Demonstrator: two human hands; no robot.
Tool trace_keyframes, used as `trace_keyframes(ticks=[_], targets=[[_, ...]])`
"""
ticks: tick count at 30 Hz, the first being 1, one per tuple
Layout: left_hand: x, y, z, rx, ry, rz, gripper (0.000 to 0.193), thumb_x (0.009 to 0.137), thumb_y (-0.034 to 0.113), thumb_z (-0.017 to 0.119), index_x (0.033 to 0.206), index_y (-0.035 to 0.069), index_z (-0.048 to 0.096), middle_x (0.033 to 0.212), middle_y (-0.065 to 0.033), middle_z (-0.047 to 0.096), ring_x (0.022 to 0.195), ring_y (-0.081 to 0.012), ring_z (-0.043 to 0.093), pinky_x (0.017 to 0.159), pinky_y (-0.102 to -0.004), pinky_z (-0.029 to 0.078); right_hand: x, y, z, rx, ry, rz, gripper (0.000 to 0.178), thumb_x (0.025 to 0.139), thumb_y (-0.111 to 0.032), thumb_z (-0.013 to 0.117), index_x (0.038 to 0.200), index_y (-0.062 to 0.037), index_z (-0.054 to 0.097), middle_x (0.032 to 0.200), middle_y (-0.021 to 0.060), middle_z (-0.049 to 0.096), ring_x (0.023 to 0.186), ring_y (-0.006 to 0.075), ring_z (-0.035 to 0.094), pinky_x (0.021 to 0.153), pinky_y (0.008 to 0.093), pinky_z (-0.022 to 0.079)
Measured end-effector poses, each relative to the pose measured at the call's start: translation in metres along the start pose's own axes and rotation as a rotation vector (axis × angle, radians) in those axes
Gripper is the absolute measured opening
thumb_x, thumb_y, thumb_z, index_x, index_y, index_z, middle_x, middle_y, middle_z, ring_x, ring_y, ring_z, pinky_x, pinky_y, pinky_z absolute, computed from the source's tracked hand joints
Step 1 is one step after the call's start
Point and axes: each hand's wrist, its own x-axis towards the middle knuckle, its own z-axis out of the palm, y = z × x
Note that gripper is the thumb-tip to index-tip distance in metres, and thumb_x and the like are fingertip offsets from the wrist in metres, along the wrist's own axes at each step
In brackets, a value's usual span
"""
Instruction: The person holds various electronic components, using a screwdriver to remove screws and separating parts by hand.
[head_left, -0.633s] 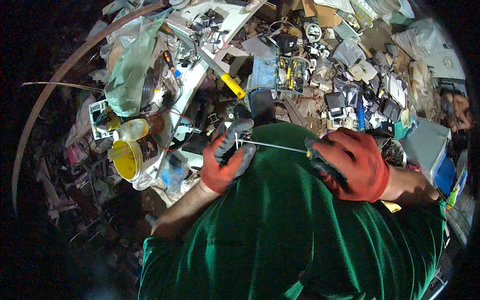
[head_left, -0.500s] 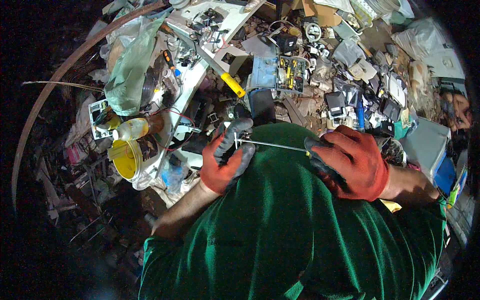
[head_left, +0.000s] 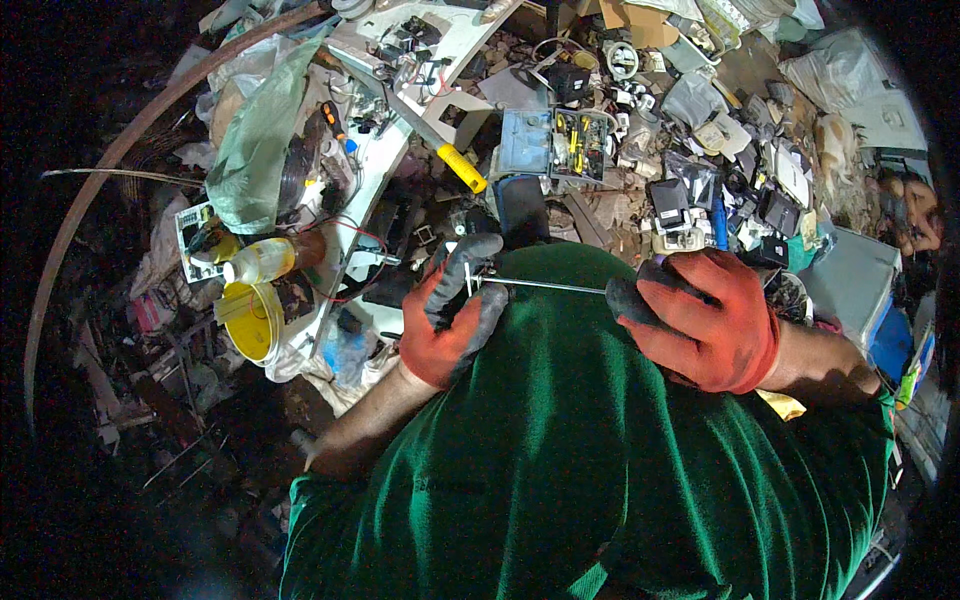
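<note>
My right hand (head_left: 705,320), in a red glove with dark fingertips, is closed round the handle end of a screwdriver; its handle is hidden inside the fist. The thin metal screwdriver shaft (head_left: 555,286) runs left across my green shirt. Opposite it, my left hand (head_left: 448,315), gloved alike, has thumb and fingers closed on a small white piece (head_left: 469,279) seen nearly edge-on. The shaft's tip meets this piece between the left fingertips. What kind of part it is cannot be made out.
A long white table (head_left: 375,150) at the left carries a yellow-handled tool (head_left: 462,168), an orange-and-black screwdriver (head_left: 333,121) and wires. A yellow bucket (head_left: 250,325) and a bottle (head_left: 258,262) stand beside it. Ahead lies an open blue toolbox (head_left: 528,140) amid scattered electronic scrap.
My right hand has rolled round the screwdriver handle, and its fingers now cover the bit of yellow seen before. My left hand holds nearly the same place.
</note>
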Motion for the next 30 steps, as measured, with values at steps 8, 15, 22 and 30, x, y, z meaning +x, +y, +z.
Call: trace_keyframes(ticks=[8, 15, 22, 30], targets=[[0.061, 0.008, -0.006, -1.488, -0.026, -0.659, 0.048, 0.085, 0.023, 0.069, 0.128, 0.008, 0.053, 0.108, -0.0105, 0.060, 0.079, -0.0183, 0.062, 0.051, -0.0270, 0.048, 0.014, 0.013, -0.014, 0.303, -0.008, 0.384, 0.042, 0.073, -0.011, 0.069, 0.113, -0.0015, 0.060, 0.095, 0.0157, 0.062, 0.079, 0.0300, 0.062, 0.068, 0.0374, 0.051], [0.089, 0.016, -0.017, -1.969, 0.112, -0.424, 0.049, 0.089, 0.034, 0.063, 0.131, 0.011, 0.050, 0.120, -0.0160, 0.054, 0.077, -0.0225, 0.062, 0.053, -0.0281, 0.050, 0.016, -0.006, 0.000, 0.845, 0.068, 0.724, 0.041, 0.076, -0.003, 0.057, 0.117, 0.0035, 0.058, 0.097, 0.0136, 0.062, 0.081, 0.0200, 0.062, 0.073, 0.0285, 0.048], [0.093, 0.017, -0.019, -1.983, 0.070, -0.409, 0.049, 0.087, 0.034, 0.064, 0.128, 0.011, 0.051, 0.120, -0.0163, 0.054, 0.074, -0.0218, 0.059, 0.054, -0.0271, 0.048, 0.017, -0.007, -0.001, 0.828, 0.071, 0.726, 0.041, 0.078, 0.000, 0.055, 0.119, 0.0032, 0.058, 0.099, 0.0129, 0.062, 0.085, 0.0199, 0.064, 0.077, 0.0287, 0.049], [0.090, 0.020, -0.014, -1.989, 0.089, -0.441, 0.050, 0.088, 0.034, 0.063, 0.130, 0.010, 0.049, 0.119, -0.0165, 0.055, 0.081, -0.0245, 0.061, 0.061, -0.0302, 0.052, 0.015, -0.008, 0.002, 0.764, 0.024, 0.700, 0.040, 0.079, 0.003, 0.053, 0.119, 0.0036, 0.057, 0.102, 0.0132, 0.063, 0.089, 0.0197, 0.064, 0.080, 0.0290, 0.049]])
